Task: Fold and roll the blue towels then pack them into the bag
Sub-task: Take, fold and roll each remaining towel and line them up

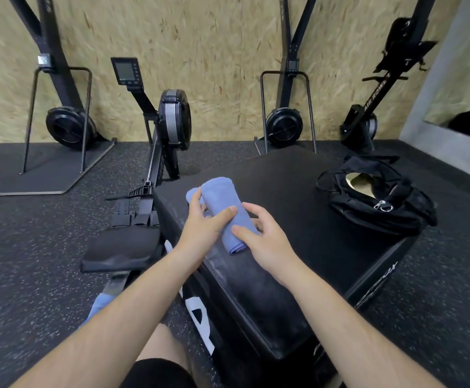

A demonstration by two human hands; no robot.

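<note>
A rolled blue towel lies on top of a black padded box, near its left edge, with the roll running from the near side away toward the far left. Both hands are on it. The left hand grasps the roll from the left, its thumb laid across the top and its fingers curled round the far side. The right hand holds the near end, thumb pressing on top and fingers bent against the right side of the roll. The near end of the towel shows a loose layered edge just below the right thumb.

A black bag sits on the far right part of the box, well apart from the towel, its top zip open and something tan showing inside.

Down at the near left, a second blue cloth shows past the left forearm; much of it is hidden. A rower stands on the speckled floor left of the box, its seat close to the box's side.
</note>
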